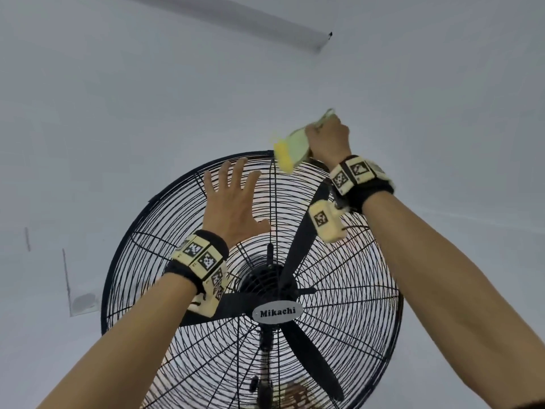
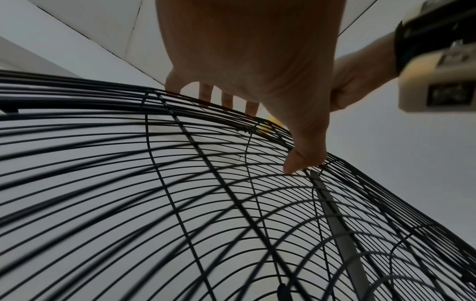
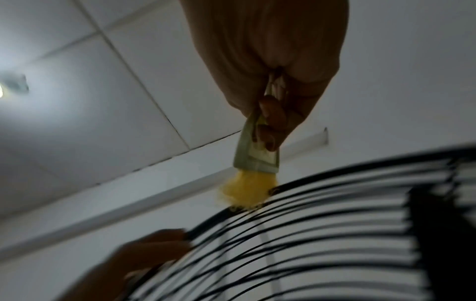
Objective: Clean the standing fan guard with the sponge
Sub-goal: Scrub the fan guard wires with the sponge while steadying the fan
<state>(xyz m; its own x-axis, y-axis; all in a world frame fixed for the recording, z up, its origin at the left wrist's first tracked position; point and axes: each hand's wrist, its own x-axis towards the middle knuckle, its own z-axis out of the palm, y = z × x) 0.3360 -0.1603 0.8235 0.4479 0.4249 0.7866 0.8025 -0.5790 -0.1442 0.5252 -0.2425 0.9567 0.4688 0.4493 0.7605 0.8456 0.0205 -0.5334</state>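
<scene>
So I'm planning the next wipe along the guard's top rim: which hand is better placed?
Right. The right hand grips the sponge, its yellow end already at the guard top rim. The left hand lies flat on the wires, likely steadying.

Indoor room: white wall [image 1: 118,113], tiled ceiling [image 3: 103,81].

The head view looks up from below at the fan guard [image 1: 339,290], with both forearms reaching into frame and white wall and ceiling behind. The left wrist view sits close under the left hand [image 2: 257,61], facing along its fingers over the guard's upper wires. The blurred right wrist view looks up along the right hand [image 3: 270,61] toward the ceiling; all three share the guard's top rim.
</scene>
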